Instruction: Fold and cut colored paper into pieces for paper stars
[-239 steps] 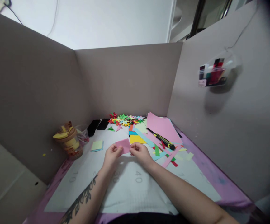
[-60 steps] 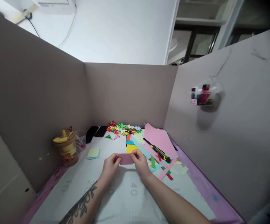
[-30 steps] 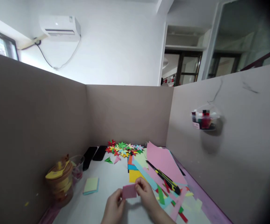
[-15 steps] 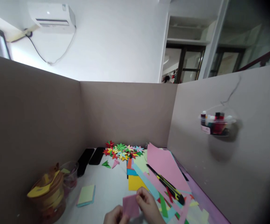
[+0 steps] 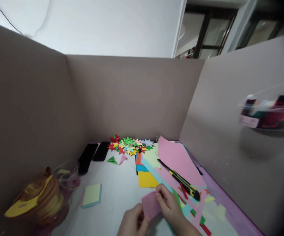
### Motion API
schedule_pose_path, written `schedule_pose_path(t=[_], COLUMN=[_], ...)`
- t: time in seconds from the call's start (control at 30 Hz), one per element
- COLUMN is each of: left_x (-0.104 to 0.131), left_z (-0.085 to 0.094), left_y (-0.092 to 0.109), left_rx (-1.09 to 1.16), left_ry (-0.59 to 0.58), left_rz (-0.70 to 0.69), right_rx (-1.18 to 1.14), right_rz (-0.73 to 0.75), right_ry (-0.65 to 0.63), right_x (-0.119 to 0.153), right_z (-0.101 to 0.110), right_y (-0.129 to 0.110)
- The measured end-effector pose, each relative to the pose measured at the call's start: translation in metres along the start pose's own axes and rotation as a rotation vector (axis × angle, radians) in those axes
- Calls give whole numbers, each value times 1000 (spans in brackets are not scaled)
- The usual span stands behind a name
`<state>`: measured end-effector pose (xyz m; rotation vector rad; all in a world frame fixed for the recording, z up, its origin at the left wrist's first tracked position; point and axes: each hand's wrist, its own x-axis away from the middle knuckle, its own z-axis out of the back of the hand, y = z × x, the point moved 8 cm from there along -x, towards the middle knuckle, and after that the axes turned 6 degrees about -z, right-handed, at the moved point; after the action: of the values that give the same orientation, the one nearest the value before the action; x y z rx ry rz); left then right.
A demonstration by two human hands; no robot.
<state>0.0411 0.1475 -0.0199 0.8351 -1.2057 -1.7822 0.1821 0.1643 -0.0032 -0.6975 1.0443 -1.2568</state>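
A small pink paper piece (image 5: 151, 206) is held up between both hands near the front of the table. My left hand (image 5: 134, 221) pinches its lower left corner. At its upper right edge, my right hand (image 5: 168, 206) grips it between thumb and fingers. Just behind sits a yellow sheet (image 5: 147, 180), and to the right a yellow and black utility knife (image 5: 181, 180) lies on large pink paper (image 5: 181, 160). A stack of small pale green squares (image 5: 92, 194) rests to the left.
Colourful folded stars (image 5: 129, 144) are piled at the back, beside two black phones (image 5: 101, 151). A clear cup (image 5: 67, 175) and a brown and yellow container (image 5: 40, 198) stand left. Paper strips (image 5: 198, 211) lie right. A basket of bottles (image 5: 267, 113) hangs on the right partition.
The camera view has tilted down and come closer to the table. Both hands still hold the pink piece, which now appears slightly turned and farther right in the picture.
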Motion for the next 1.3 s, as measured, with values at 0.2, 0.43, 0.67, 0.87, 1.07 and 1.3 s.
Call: schedule_pose_path(t=[0.2,0.43,0.67,0.87,1.07,1.3], left_x=[2,16,13,9,8,15], left_z=[7,19,5,0,11,24], left_y=[-1,-22,-31,-33,-33,-10], left_rx=[42,103,355,306,144,-69], left_ry=[87,185,138,127,111,53], left_rz=[38,60,162,214,222,85], right_rx=[443,578,333,7,-386,-159], right_rz=[438,422,262,-113,-330,-243], right_ry=[-82,-259,-194,-73,-153,-540], right_x=[12,11,6,1,4,-8], right_z=[6,-6,-12,-12,-27,-42], right_y=[-41,-42,-26,3,15,-4])
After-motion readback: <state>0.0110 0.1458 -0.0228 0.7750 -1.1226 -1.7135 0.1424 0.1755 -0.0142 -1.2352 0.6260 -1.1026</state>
